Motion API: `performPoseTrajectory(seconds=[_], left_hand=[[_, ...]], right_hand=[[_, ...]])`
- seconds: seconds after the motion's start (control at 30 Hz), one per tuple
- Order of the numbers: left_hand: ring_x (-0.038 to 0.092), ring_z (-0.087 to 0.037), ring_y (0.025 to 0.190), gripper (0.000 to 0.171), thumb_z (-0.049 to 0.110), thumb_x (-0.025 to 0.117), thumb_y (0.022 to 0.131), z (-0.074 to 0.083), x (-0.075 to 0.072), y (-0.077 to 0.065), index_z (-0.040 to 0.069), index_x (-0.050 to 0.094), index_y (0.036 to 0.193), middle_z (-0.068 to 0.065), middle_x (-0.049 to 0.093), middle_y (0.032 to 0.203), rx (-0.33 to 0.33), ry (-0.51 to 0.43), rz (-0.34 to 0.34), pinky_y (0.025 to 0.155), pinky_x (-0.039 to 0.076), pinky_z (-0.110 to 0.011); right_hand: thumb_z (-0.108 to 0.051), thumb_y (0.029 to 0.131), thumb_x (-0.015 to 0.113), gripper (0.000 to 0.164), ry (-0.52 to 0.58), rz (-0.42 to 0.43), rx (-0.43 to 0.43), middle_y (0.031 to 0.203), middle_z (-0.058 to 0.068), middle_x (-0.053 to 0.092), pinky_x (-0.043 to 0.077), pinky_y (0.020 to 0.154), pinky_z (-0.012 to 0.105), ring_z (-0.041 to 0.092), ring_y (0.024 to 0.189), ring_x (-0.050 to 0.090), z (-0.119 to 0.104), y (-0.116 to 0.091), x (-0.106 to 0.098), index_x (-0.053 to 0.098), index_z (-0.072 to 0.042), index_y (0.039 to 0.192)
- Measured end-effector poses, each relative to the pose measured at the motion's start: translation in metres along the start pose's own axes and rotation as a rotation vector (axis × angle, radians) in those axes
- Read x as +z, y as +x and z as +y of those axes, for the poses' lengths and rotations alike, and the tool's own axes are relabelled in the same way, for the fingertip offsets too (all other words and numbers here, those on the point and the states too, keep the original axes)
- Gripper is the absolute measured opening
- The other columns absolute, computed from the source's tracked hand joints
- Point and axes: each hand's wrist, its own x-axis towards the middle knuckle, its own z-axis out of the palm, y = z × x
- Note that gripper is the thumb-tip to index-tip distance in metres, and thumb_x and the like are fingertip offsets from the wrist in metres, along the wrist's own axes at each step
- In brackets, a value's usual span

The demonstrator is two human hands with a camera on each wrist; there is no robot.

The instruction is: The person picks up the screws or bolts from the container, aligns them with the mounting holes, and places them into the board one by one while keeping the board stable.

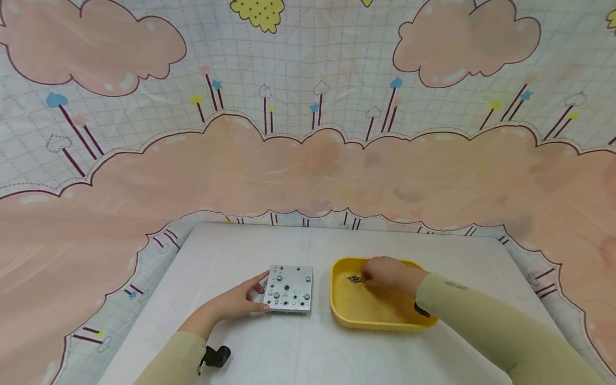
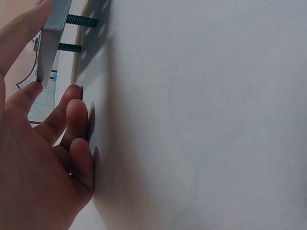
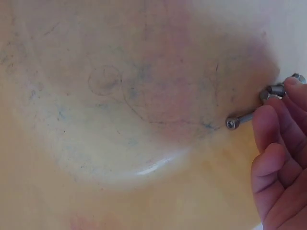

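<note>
A square silver metal plate with holes and several screw heads lies left of the yellow tray. My left hand holds it by its left side, thumb and index finger at the two corners. In the left wrist view threaded screw shanks stick out beneath the plate, and the other fingers curl near the white surface. Inside the yellow tray, my right hand reaches into a small pile of socket-head screws. In the right wrist view its thumb and fingers pinch a screw; another screw lies by the fingertips.
Plate and tray stand on a white-covered table. Behind it hangs a patterned cloth with clouds, which also drapes at both sides. A black device is worn on the left wrist. The tray has a raised rim.
</note>
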Motion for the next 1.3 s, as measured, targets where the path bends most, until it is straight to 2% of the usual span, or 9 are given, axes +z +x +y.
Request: performPoseTrajectory(seconds=[0.13, 0.4, 0.63, 1.07, 1.3], left_hand=[[0.047, -0.019, 0.083, 0.095, 0.036, 0.082, 0.081, -0.0012, 0.0010, 0.0006, 0.020, 0.029, 0.157, -0.004, 0.051, 0.120, 0.003, -0.006, -0.001, 0.070, 0.038, -0.035], [0.047, -0.019, 0.084, 0.095, 0.036, 0.082, 0.080, 0.0006, 0.0025, -0.0005, 0.021, 0.029, 0.157, -0.004, 0.051, 0.121, -0.004, -0.008, 0.003, 0.070, 0.038, -0.035], [0.047, -0.019, 0.083, 0.095, 0.036, 0.083, 0.080, 0.0011, 0.0039, 0.0008, 0.020, 0.030, 0.157, -0.004, 0.051, 0.119, -0.010, -0.015, 0.005, 0.070, 0.038, -0.035], [0.047, -0.019, 0.083, 0.097, 0.037, 0.084, 0.079, -0.0020, 0.0037, 0.0035, 0.020, 0.030, 0.157, -0.004, 0.051, 0.119, -0.010, -0.015, 0.003, 0.070, 0.037, -0.035], [0.047, -0.018, 0.084, 0.097, 0.038, 0.083, 0.079, -0.0029, 0.0016, 0.0036, 0.023, 0.029, 0.158, -0.003, 0.051, 0.120, -0.023, -0.004, 0.003, 0.071, 0.038, -0.034]], right_hand=[[-0.019, 0.093, 0.071, 0.009, 0.011, 0.012, -0.027, 0.075, -0.008, 0.055, 0.046, 0.073, 0.032, 0.013, 0.071, 0.050, 0.0004, 0.0000, 0.0014, 0.065, -0.017, 0.086], [-0.018, 0.092, 0.071, 0.003, -0.023, 0.038, -0.047, 0.080, -0.010, 0.060, 0.050, 0.080, 0.035, 0.012, 0.074, 0.052, 0.0024, 0.0009, 0.0051, 0.070, -0.015, 0.092], [-0.019, 0.091, 0.072, 0.009, -0.068, 0.072, -0.085, 0.075, -0.009, 0.058, 0.048, 0.073, 0.033, 0.012, 0.069, 0.049, 0.0018, 0.0006, 0.0087, 0.069, -0.014, 0.085], [-0.023, 0.092, 0.071, 0.013, -0.076, 0.051, -0.015, 0.072, -0.009, 0.054, 0.044, 0.071, 0.030, 0.012, 0.069, 0.049, -0.0038, 0.0040, 0.0093, 0.064, -0.019, 0.082], [-0.015, 0.092, 0.068, 0.009, 0.044, 0.044, 0.031, 0.074, -0.004, 0.055, 0.043, 0.072, 0.033, 0.015, 0.073, 0.051, -0.0037, 0.0002, 0.0018, 0.063, -0.018, 0.085]])
